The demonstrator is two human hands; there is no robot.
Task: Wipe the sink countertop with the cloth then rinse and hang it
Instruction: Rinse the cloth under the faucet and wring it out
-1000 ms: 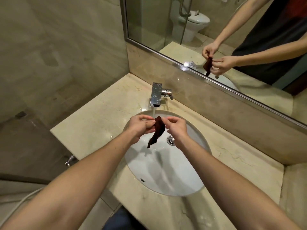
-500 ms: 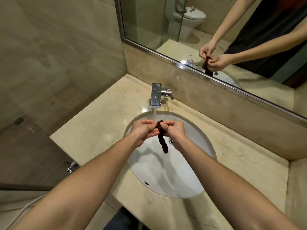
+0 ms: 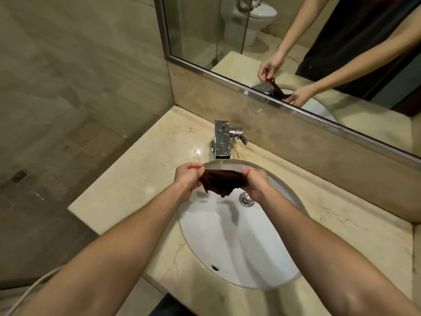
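A small dark brown cloth (image 3: 222,181) is stretched flat between my two hands over the back of the white oval sink (image 3: 239,247). My left hand (image 3: 188,177) pinches its left edge and my right hand (image 3: 256,181) grips its right edge. The cloth hangs just below the spout of the chrome faucet (image 3: 222,140), where a thin stream of water falls. The beige marble countertop (image 3: 136,179) surrounds the basin. The chrome drain plug (image 3: 246,199) shows beside my right hand.
A large mirror (image 3: 296,42) on the back wall reflects my arms, the cloth and a toilet. The counter's left edge (image 3: 75,210) drops to a dark tiled floor. A white hose (image 3: 29,290) runs at the lower left.
The cloth hung as a bunched strip between my close-set hands. My hands have since moved apart and spread it out wide under the faucet.
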